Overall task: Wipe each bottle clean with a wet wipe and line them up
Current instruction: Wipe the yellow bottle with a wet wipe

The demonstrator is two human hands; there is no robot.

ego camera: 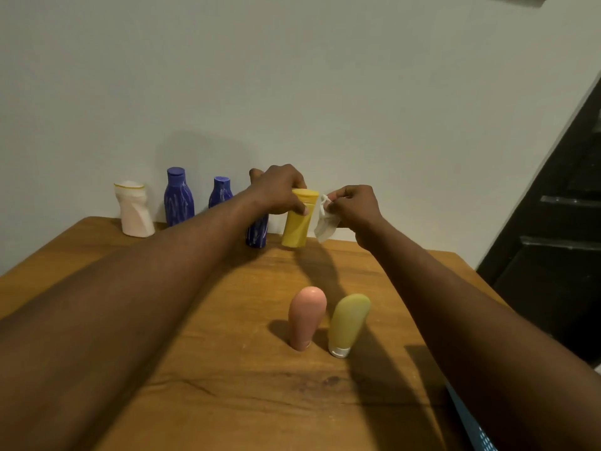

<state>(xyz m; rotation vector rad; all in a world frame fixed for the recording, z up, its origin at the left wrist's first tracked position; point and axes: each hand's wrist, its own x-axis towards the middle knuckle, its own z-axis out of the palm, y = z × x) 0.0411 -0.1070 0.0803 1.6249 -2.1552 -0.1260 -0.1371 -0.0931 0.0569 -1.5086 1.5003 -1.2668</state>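
- Currently the left hand (279, 187) reaches across to the far side of the desk (227, 385) and grips the yellow bottle (297, 226) from above, with fingers curled over its cap and the thumb on the near face.
- The yellow bottle leans slightly, its base down at the desk surface close to the far edge.
- The right hand (354, 206) is just to the right of that bottle, its fingers pinched around a crumpled white wet wipe (323, 222). The wipe hangs beside the bottle's right side; whether it touches the bottle cannot be told.
- A row runs along the far edge, left of the yellow bottle: a cream bottle (135, 209), a tall blue bottle (178, 200), a shorter blue bottle (220, 192), and a third blue bottle (257, 232) just beside the yellow one, partly hidden by the left forearm.
- Nearer the person, between the two forearms, a pink tube (305, 317) and a green tube (346, 323) stand cap-down, just beside each other and well apart from the row.
- The row sits against a pale wall (292, 76), so the bottles have no room behind them.
- Bare desk lies to the right of the yellow bottle, up to the right corner, and between the row and the two tubes.
- Dark stairs (553, 255) rise beyond the desk's right edge.
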